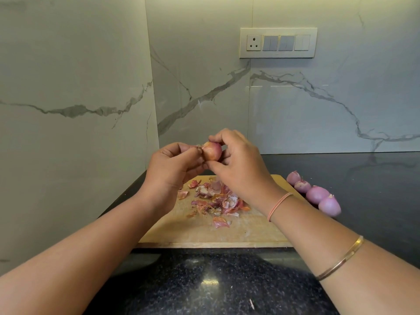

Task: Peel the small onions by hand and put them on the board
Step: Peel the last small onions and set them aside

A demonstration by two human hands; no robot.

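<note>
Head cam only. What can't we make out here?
1. Head view: the onion is largely covered by the fingers of the left hand and right hand; how much skin remains is unclear.
2. Head view: the right forearm hides the right edge of the board, so whether the peeled onions lie on it or on the counter cannot be told.
3. Head view: the right hand covers part of the peel pile.

switch plate point(278, 43) upper right of centre: one socket at its left end, rocker switches beside it; white grey-veined marble wall point(91, 64) fills top half; dark speckled countertop point(204, 287) along bottom, glare patch mid-frame
</note>
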